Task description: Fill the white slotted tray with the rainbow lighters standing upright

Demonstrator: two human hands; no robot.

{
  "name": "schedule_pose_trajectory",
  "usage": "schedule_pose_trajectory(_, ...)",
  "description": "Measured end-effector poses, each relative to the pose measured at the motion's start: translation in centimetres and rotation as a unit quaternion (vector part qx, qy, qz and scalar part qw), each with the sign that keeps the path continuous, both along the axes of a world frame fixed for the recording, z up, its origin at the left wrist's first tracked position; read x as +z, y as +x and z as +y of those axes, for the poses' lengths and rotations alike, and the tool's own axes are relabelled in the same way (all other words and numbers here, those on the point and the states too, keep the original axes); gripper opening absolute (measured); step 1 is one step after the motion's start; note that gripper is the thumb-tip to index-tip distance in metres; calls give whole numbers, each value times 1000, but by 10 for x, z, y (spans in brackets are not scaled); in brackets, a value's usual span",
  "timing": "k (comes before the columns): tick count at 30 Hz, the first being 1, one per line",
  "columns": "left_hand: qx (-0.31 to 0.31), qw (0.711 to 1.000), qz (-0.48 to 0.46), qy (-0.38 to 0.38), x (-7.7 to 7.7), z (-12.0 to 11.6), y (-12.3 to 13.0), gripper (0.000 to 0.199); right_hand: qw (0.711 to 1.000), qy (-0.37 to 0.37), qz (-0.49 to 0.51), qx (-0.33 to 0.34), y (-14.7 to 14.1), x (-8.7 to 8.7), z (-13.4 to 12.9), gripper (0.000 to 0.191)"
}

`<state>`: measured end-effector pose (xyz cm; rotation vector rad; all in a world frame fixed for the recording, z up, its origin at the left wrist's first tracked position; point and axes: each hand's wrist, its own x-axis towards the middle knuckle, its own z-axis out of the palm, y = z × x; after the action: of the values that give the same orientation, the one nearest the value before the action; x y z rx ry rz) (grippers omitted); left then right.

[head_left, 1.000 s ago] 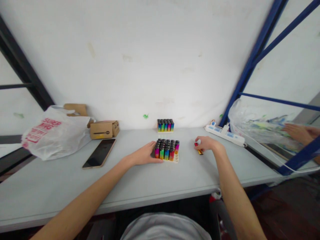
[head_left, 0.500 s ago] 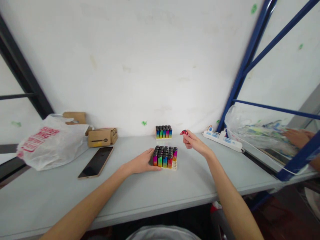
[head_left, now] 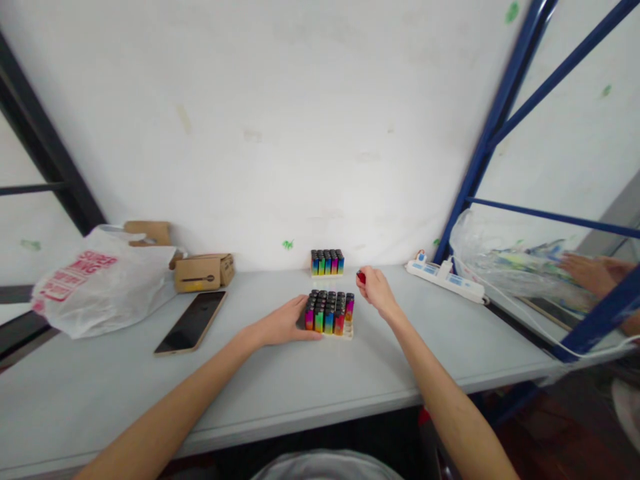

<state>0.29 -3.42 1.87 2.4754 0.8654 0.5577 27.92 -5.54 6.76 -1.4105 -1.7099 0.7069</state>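
Note:
Rainbow-coloured lighters [head_left: 329,317] with black tops stand upright in a pale tray [head_left: 349,330] on the table. Bare tray slots show at its near right corner. My left hand [head_left: 289,321] is wrapped round the left side of this tray of lighters, thumb along the near edge. My right hand [head_left: 376,288] is closed on a red lighter [head_left: 361,277], held just above and to the right of the tray; most of that lighter is hidden by the fingers. Farther back by the wall, a second tray holds a block of lighters [head_left: 327,263].
A phone [head_left: 193,323], a small cardboard box [head_left: 201,273] and a white plastic bag [head_left: 105,287] lie on the left. A power strip [head_left: 447,280] sits at the back right beside a blue metal frame [head_left: 483,150]. Another person's hands [head_left: 593,270] are beyond it.
My right hand has moved a little left and turned, bringing the red lighter closer to the near tray. My left hand stays on the tray.

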Motion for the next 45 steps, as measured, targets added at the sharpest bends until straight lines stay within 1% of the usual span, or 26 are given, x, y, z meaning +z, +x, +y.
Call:
schedule_pose_trajectory(3, -3, 1000, -1, 4, -1, 1, -1, 86, 995, -14, 83, -56, 2, 1, 1, 59)
schedule_pose_trajectory(4, -3, 1000, 0, 5, -1, 1, -1, 85, 993, -22, 98, -58, 2, 2, 2, 63)
schedule_pose_trajectory(7, -6, 1000, 0, 9, -1, 2, -2, 85, 992, -25, 118, -34, 6, 7, 3, 75)
schedule_pose_trajectory(10, -9, 1000, -3, 6, 0, 2, -2, 84, 992, 13, 121, 33, 15, 18, -4, 75)
schedule_pose_trajectory(13, -7, 1000, -7, 4, 0, 2, -2, 83, 991, 57, 57, 103, 26, 34, -21, 60)
schedule_pose_trajectory(16, -3, 1000, -8, 3, -1, 2, -2, 83, 985, 63, -27, 156, 34, 50, -41, 47)
schedule_pose_trajectory(18, -1, 1000, -8, 2, -2, 2, -2, 85, 978, 63, -65, 186, 36, 55, -50, 40)
schedule_pose_trajectory(20, -1, 1000, -6, -1, -2, 2, -2, 86, 970, 77, -116, 200, 36, 57, -55, 34)
schedule_pose_trajectory(22, -3, 1000, -4, -3, -2, 2, -3, 86, 959, 91, -185, 195, 33, 54, -55, 28)
schedule_pose_trajectory(23, -3, 1000, -5, -2, -2, 2, -3, 86, 954, 86, -218, 189, 32, 52, -54, 25)
schedule_pose_trajectory(26, -2, 1000, -9, 0, -3, 3, -3, 85, 945, 31, -269, 183, 27, 45, -47, 16)
schedule_pose_trajectory(28, -4, 1000, -9, 3, -3, 3, -2, 84, 944, -1, -279, 175, 25, 41, -43, 13)
schedule_pose_trajectory(32, -5, 1000, -25, -2, -2, 2, 0, 83, 948, -24, -284, 143, 22, 37, -38, 13)
schedule_pose_trajectory(35, -4, 999, -32, -8, -2, 1, 0, 83, 948, -34, -276, 152, 19, 37, -38, 13)
schedule_pose_trajectory(41, -5, 999, -47, -8, -3, 2, -1, 83, 946, -42, -274, 168, 13, 36, -37, 7)
schedule_pose_trajectory(43, -4, 999, -42, -7, -3, 2, -1, 83, 946, -53, -286, 141, 10, 36, -36, 11)
schedule_pose_trajectory(45, -6, 999, -38, -1, -3, 2, -1, 82, 942, -58, -321, 84, 7, 35, -35, 20)
